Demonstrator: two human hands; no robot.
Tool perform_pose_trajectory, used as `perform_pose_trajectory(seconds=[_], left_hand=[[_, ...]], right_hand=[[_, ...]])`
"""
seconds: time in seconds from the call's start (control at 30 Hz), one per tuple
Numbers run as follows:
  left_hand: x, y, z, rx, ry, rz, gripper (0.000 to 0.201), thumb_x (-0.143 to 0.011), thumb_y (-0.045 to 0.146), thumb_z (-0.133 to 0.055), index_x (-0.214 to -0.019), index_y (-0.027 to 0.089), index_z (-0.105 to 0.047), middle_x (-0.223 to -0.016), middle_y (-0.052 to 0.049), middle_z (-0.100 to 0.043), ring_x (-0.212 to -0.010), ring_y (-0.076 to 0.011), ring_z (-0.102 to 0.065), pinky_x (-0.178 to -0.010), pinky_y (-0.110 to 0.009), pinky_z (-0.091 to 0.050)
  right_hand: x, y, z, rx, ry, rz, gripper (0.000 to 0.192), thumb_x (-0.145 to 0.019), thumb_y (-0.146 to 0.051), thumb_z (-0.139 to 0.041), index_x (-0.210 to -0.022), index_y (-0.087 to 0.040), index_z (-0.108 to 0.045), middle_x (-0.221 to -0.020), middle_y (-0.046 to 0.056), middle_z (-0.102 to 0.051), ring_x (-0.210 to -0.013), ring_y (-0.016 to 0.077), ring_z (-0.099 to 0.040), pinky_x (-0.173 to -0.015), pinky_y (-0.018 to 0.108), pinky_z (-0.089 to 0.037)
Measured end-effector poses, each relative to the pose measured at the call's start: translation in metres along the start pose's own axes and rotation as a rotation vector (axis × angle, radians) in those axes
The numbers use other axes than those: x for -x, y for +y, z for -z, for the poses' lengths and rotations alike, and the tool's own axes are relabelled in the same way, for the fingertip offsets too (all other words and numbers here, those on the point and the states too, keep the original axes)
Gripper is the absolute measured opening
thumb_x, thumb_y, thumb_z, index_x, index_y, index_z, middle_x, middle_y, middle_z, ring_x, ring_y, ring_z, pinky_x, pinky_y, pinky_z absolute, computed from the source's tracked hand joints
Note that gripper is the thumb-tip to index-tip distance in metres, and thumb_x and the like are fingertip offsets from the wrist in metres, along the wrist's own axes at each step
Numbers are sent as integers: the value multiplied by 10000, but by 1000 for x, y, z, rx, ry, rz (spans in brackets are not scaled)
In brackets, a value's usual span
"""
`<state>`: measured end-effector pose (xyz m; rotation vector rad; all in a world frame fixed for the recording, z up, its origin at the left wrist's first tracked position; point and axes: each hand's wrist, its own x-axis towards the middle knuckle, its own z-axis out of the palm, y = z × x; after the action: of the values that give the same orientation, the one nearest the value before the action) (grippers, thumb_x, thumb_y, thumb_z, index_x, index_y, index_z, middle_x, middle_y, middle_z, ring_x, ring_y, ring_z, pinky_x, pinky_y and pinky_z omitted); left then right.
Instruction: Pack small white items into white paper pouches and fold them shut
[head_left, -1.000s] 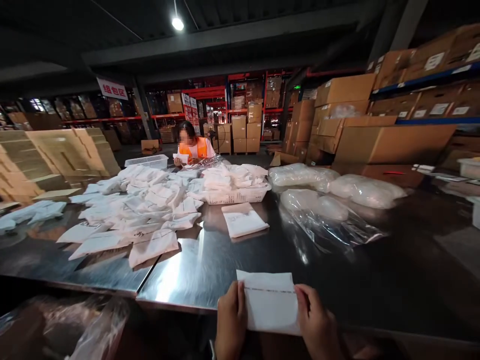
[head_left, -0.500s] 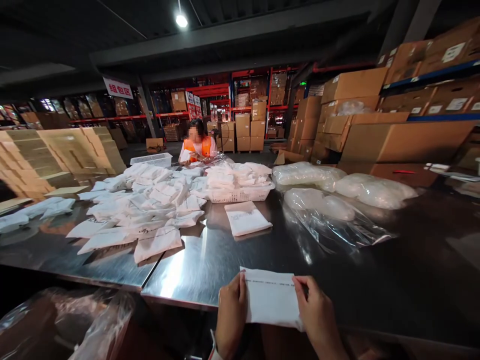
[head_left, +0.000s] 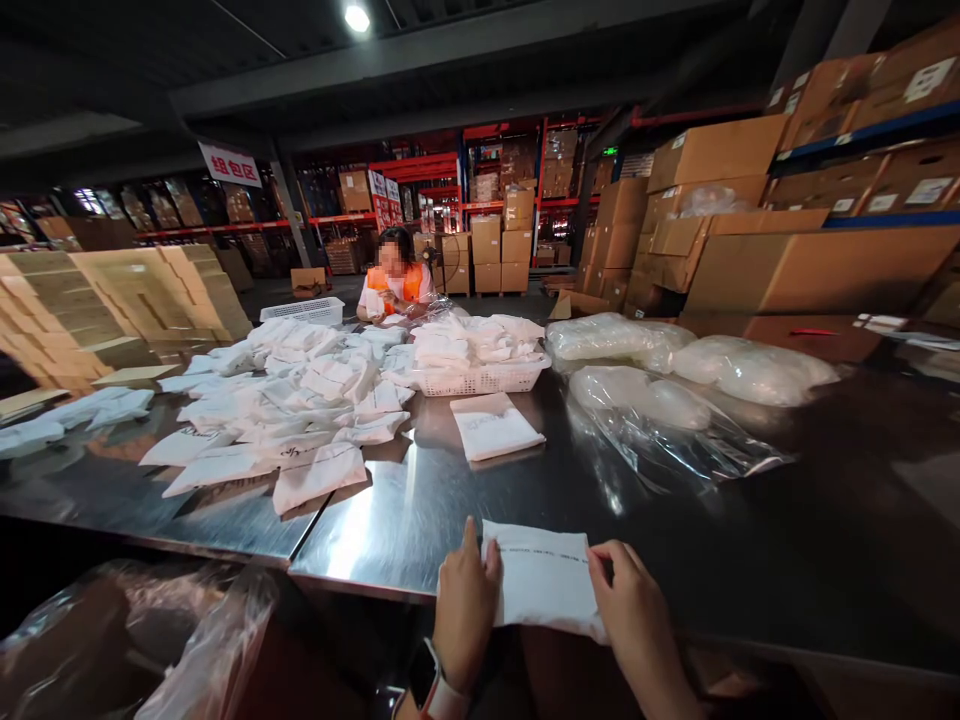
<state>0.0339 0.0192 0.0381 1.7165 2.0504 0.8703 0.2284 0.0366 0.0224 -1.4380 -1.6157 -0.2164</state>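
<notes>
Both hands have slid forward with the white packet (head_left: 544, 583), which now lies flatter on the counter (head_left: 420, 510), its printed strip folded under. The left hand (head_left: 465, 605) and right hand (head_left: 634, 620) keep their grip pinched on its side edges, so the flap looks sealed.

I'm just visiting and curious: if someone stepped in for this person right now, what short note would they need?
Left hand: holds the left edge of a flat white packet at the near edge of the steel table.
Right hand: holds the packet's right edge.
Done: one packet lies alone mid-table; a white basket is heaped with more.
Left: a loose pile of packets to the left, clear bags to the right. A co-worker sits at the far end.
</notes>
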Motion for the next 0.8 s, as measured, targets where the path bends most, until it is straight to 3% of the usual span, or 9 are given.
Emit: perform_pose_trajectory(seconds=[0.1, 0.17, 0.27, 0.33, 0.4, 0.5, 0.63, 0.73, 0.8], left_hand=[[6, -5, 6, -116, 97, 1, 572, -953, 264, -409, -1459, 20, -296, -801, -146, -709, -757, -269, -683, -655, -314, -479], [15, -10, 10, -223, 220, -68, 553, -938, 156, -372, -1475, 59, -278, -761, -107, -699, -672, -235, -674, -594, -293, -482], [28, -9, 7, -349, 498, -352, 553, -860, 16, -343, -1397, 104, -440, -1049, -148, -692, -932, -254, -676, -762, -349, -539], [33, -3, -5, -356, 598, -621, 507, -850, 41, -384, -1332, 121, -522, -1260, -149, -613, -1184, -286, -566, -956, -427, -493], [30, 3, -22, -326, 574, -789, 452, -880, 128, -435, -1320, 148, -539, -1331, -121, -572, -1271, -277, -494, -1033, -444, -452], [18, 2, -48, -287, 455, -758, 415, -919, 206, -446, -1322, 175, -537, -1335, -96, -573, -1262, -248, -508, -1024, -437, -471], [5, -11, -69, -215, 302, -606, 446, -904, 170, -412, -1330, 93, -520, -1399, -170, -487, -1321, -284, -436, -1041, -468, -451], [5, -13, -69, -29, 197, -444, 507, -896, 188, -389, -1359, -10, -453, -1440, -257, -384, -1354, -326, -371, -1062, -494, -418], [6, -10, -63, 166, 132, -325, 531, -914, 204, -337, -1389, -22, -403, -1467, -259, -333, -1370, -320, -346, -1083, -505, -386]], right_hand=[[0, 5, 0, -2, -9, -12, 414, -936, -444, -285, -655, -240, -511, -630, 39, -633, -561, 180, -629, -496, 283, -453], [1, 3, 5, 74, -15, 14, 420, -949, -427, -272, -706, -229, -552, -698, 52, -661, -584, 187, -639, -481, 287, -454], [5, -10, 11, 330, 11, 72, 389, -960, -364, -285, -968, -180, -628, -1024, 133, -684, -731, 255, -671, -513, 348, -487], [11, -21, 6, 413, 40, 185, 391, -945, -248, -278, -1142, -146, -601, -1234, 179, -611, -984, 319, -645, -689, 426, -536], [19, -27, -7, 361, 50, 362, 452, -902, -119, -253, -1219, -151, -573, -1298, 155, -586, -1182, 294, -556, -900, 458, -501], [30, -25, -32, 289, 0, 486, 497, -881, -82, -267, -1283, -172, -543, -1287, 110, -609, -1226, 250, -534, -1001, 467, -450], [38, -15, -51, 250, -32, 298, 477, -958, -298, -277, -1264, -69, -562, -1301, 227, -563, -1230, 359, -514, -962, 555, -459], [36, -14, -52, 157, -24, 130, 574, -948, -424, -277, -1209, -16, -586, -1256, 289, -570, -1191, 402, -535, -922, 544, -493], [29, -14, -47, 10, -65, -6, 598, -912, -480, -335, -1186, -20, -600, -1235, 284, -587, -1152, 394, -567, -937, 519, -496]])
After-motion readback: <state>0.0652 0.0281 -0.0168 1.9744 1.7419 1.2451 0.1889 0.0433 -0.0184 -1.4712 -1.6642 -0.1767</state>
